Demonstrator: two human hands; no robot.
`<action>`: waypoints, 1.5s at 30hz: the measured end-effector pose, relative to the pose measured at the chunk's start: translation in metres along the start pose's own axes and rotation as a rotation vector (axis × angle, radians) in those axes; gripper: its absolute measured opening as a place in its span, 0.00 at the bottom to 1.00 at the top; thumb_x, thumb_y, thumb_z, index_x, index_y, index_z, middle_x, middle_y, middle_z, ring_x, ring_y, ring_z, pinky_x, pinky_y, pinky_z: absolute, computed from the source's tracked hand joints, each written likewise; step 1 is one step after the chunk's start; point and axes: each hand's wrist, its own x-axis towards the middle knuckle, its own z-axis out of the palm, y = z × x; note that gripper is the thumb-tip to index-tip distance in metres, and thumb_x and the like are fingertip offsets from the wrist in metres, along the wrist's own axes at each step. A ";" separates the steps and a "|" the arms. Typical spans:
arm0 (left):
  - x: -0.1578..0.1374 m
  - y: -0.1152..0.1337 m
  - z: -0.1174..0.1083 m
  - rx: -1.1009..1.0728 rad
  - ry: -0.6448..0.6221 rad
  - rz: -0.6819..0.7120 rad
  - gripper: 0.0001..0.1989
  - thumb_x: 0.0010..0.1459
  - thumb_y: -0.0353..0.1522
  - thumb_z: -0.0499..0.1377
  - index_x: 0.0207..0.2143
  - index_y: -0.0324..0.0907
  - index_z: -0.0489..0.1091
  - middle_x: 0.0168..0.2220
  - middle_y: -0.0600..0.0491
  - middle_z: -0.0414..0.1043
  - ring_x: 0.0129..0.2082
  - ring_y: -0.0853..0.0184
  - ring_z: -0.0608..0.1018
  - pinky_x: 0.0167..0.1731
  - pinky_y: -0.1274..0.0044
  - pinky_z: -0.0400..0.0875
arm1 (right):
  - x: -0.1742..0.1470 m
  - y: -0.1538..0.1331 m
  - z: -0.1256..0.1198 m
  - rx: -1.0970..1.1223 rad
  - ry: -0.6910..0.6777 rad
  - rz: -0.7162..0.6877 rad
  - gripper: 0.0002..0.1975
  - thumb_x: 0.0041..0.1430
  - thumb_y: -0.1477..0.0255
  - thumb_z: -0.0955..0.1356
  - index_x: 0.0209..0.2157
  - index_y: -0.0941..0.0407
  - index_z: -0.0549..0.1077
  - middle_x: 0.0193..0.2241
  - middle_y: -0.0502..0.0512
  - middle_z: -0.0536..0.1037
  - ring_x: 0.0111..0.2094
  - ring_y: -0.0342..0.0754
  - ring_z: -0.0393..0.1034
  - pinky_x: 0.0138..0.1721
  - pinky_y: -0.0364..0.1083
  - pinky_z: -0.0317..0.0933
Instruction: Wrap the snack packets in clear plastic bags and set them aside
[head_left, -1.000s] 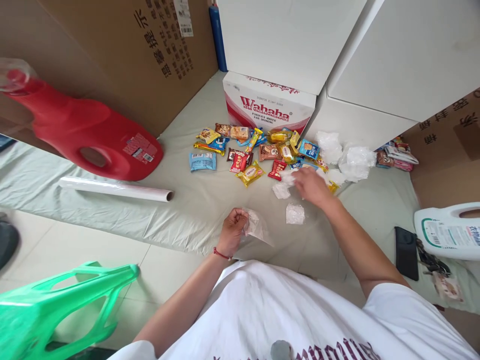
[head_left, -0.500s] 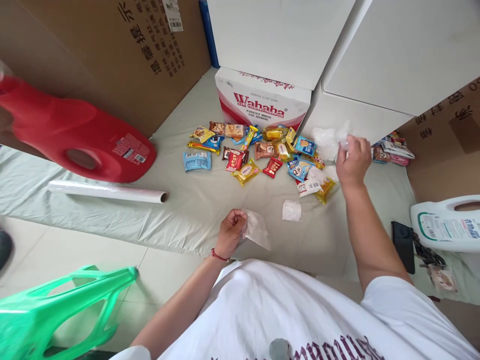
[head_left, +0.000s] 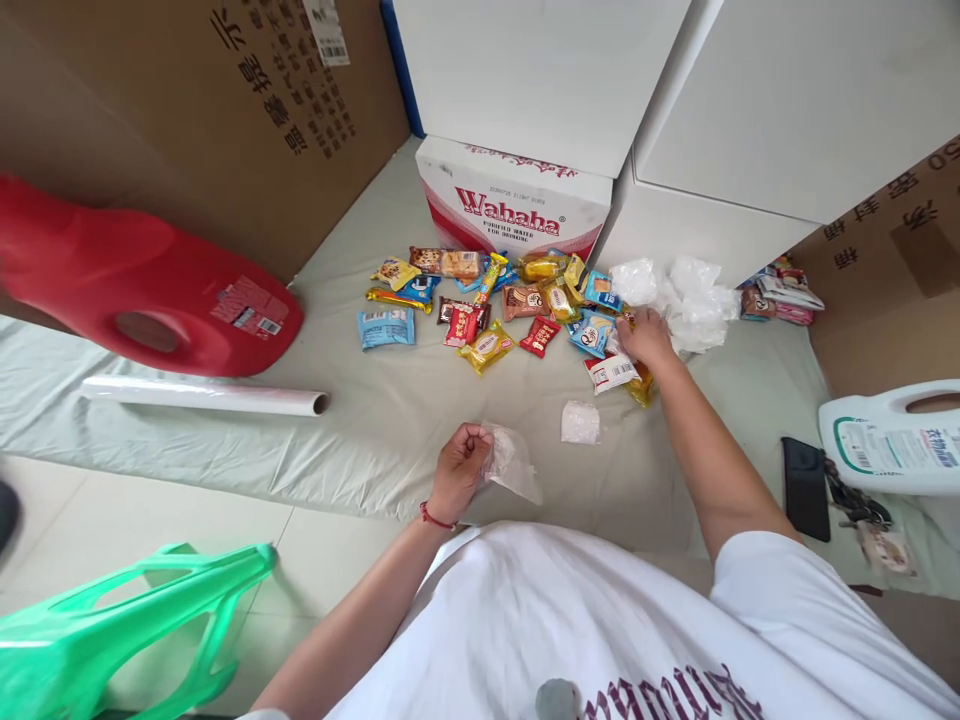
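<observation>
My left hand [head_left: 459, 466] is closed in a pinch on the edge of a clear plastic bag [head_left: 514, 466], which hangs to the right over the front of the cloth. My right hand [head_left: 648, 338] reaches into the right end of a pile of wrapped snacks, its fingers bent down and closed together. Whatever they grip is hidden. Close by them lie a blue-and-white snack packet [head_left: 592, 333], a white packet [head_left: 611, 373] and a yellow wrapper [head_left: 642, 385]. Crumpled clear plastic bags [head_left: 697, 305] sit just behind this hand. A small folded clear packet [head_left: 580, 423] lies between my hands.
A Wahaha water carton [head_left: 517, 205] stands behind the snacks. At left are a red detergent jug [head_left: 150, 290], a plastic-wrapped roll [head_left: 206, 394] and a green stool [head_left: 135, 630]. On the right lie a black phone [head_left: 805, 488], keys and a white detergent bottle [head_left: 892, 435].
My right hand has moved left and nearer, from the crumpled bags down to the snacks, leaving those bags spread on the cloth. My left hand still holds its bag in the same place.
</observation>
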 end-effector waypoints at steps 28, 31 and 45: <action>-0.003 0.006 0.005 -0.014 0.174 0.113 0.16 0.61 0.47 0.63 0.36 0.46 0.65 0.20 0.64 0.61 0.17 0.75 0.61 0.17 0.81 0.55 | 0.007 0.010 -0.081 0.202 0.316 -0.015 0.19 0.68 0.62 0.65 0.50 0.61 0.77 0.45 0.65 0.80 0.41 0.55 0.72 0.49 0.53 0.63; 0.003 0.014 0.003 -0.025 0.180 0.095 0.16 0.59 0.46 0.64 0.35 0.46 0.65 0.19 0.64 0.60 0.16 0.75 0.60 0.17 0.81 0.54 | 0.013 0.033 -0.091 0.112 0.283 0.044 0.22 0.67 0.62 0.65 0.55 0.61 0.75 0.51 0.69 0.76 0.44 0.56 0.72 0.53 0.55 0.62; -0.004 0.010 -0.012 -0.087 0.264 -0.035 0.15 0.51 0.41 0.68 0.33 0.44 0.67 0.20 0.63 0.62 0.18 0.75 0.63 0.19 0.82 0.56 | -0.098 -0.001 0.013 0.050 -0.115 0.048 0.36 0.63 0.64 0.66 0.70 0.60 0.58 0.48 0.64 0.81 0.47 0.59 0.74 0.47 0.50 0.65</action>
